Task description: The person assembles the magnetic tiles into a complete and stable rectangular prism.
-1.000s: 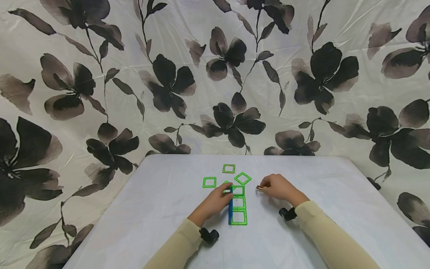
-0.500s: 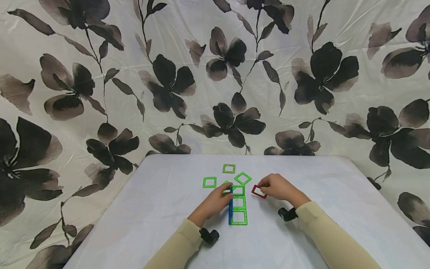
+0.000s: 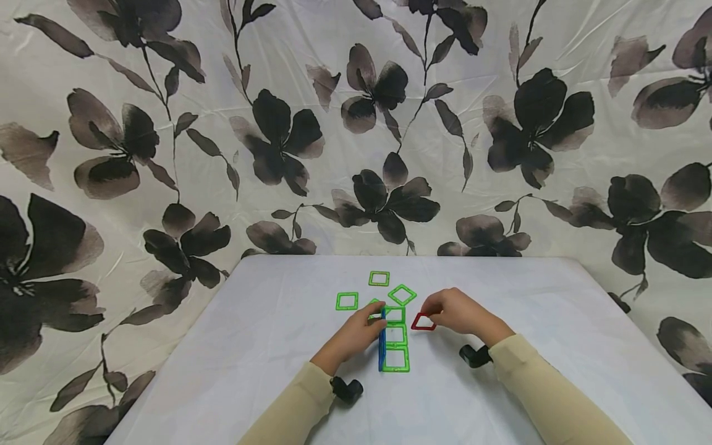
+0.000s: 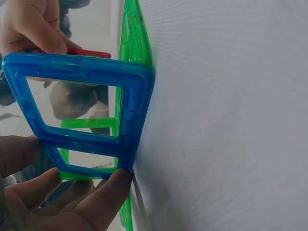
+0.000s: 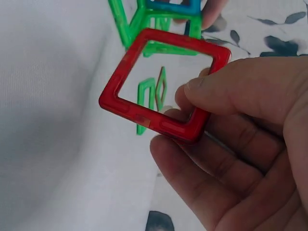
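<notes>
My right hand (image 3: 460, 310) pinches a red square magnetic tile (image 5: 144, 120) between thumb and fingers, just right of a row of green square magnetic tiles (image 3: 396, 345). That row lies flat on the table, running away from me. Along its left side, blue magnetic tiles (image 4: 86, 137) stand upright, edge to edge. My left hand (image 3: 356, 332) holds the far end of the blue tiles, thumb on one side and fingertips at the lower edge in the left wrist view. Another green tile is partly hidden behind the left fingers.
Beyond the row lie loose green tiles: one square (image 3: 379, 285) at the back, one square (image 3: 347, 309) to the left, and one turned like a diamond (image 3: 410, 300). The white table (image 3: 250, 371) ends at a floral cloth backdrop (image 3: 384, 210).
The red tile, first seen nearly edge-on, has been turned so its square outline shows. My right hand has shifted slightly left towards the green row. The left hand keeps its place.
</notes>
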Demonstrator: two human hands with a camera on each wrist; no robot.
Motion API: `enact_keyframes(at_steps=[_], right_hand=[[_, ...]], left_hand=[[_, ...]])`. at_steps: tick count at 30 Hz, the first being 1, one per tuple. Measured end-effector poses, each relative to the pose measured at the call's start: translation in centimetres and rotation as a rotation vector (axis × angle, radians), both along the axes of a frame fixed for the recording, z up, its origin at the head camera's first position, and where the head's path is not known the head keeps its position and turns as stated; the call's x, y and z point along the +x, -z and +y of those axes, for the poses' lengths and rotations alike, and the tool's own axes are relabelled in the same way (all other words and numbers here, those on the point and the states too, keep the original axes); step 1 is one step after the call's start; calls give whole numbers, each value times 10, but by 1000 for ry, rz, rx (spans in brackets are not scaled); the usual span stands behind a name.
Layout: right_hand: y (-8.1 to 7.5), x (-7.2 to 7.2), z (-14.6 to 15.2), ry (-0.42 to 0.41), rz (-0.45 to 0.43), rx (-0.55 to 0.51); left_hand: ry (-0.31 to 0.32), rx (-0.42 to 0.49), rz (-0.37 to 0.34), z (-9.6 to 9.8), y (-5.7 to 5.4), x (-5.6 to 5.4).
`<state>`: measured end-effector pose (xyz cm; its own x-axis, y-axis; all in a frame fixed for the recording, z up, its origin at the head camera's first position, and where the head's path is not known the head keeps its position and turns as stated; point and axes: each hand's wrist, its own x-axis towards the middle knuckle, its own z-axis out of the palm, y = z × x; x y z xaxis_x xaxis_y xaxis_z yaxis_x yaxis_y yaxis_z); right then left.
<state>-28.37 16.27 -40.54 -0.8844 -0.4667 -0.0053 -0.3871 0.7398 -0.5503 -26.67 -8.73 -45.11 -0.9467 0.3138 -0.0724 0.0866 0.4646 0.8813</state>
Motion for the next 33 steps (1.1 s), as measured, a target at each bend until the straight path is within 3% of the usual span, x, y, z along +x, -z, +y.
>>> enact_keyframes(at_steps=[6,11,33], right_hand=[[0,1,-1,-93,90,18],[2,2,0,-115,157,22],[9,2,-14,-187,229,82]], left_hand=[[5,10,4,0,1,0],[4,4,1,0,1,-1],[-9,-2,-14,-1,-1,-1]])
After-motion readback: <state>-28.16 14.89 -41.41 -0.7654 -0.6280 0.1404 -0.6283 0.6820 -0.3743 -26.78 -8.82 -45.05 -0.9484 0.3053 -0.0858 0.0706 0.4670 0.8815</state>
